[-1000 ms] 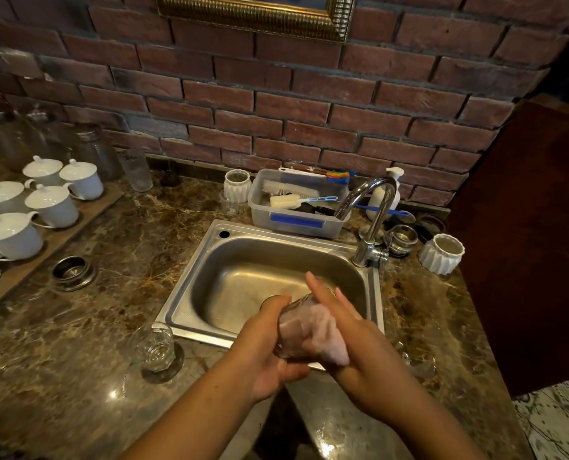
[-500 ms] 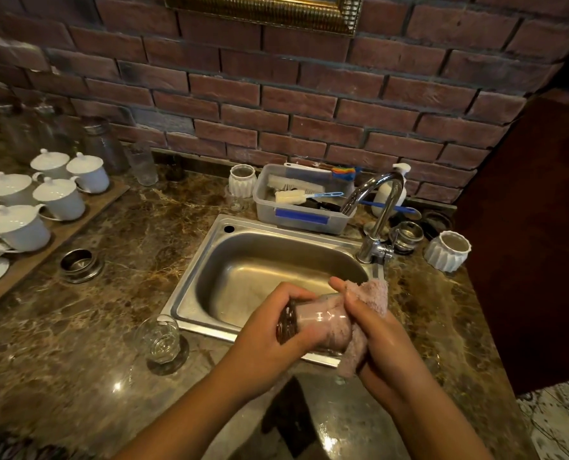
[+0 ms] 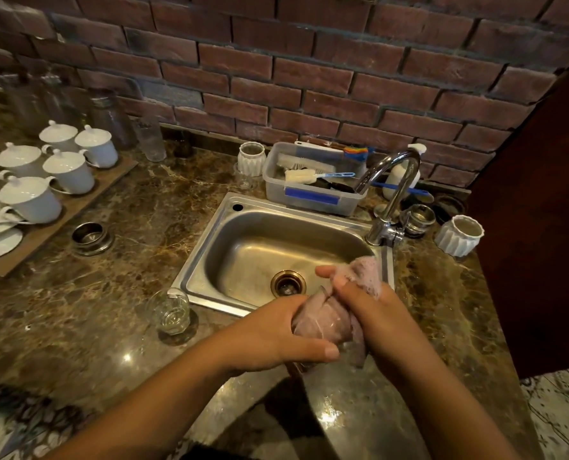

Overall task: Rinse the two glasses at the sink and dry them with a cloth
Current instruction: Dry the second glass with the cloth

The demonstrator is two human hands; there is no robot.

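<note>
My left hand grips a clear glass held on its side over the counter, just in front of the steel sink. A pale pink cloth is stuffed into the glass and bunches out above my right hand, which holds it there. The cloth shows through the glass wall. A second clear glass stands upright on the marble counter, left of my hands at the sink's front left corner.
A chrome tap arches over the sink's right rear. Behind the sink is a plastic tub of brushes. White lidded cups fill a board at left. A white ribbed pot and metal rings sit right of the tap.
The glass has turned in my left hand and moved nearer to me, so the sink drain now shows. My right hand has pushed the cloth deeper, with its bunched end now above the fingers.
</note>
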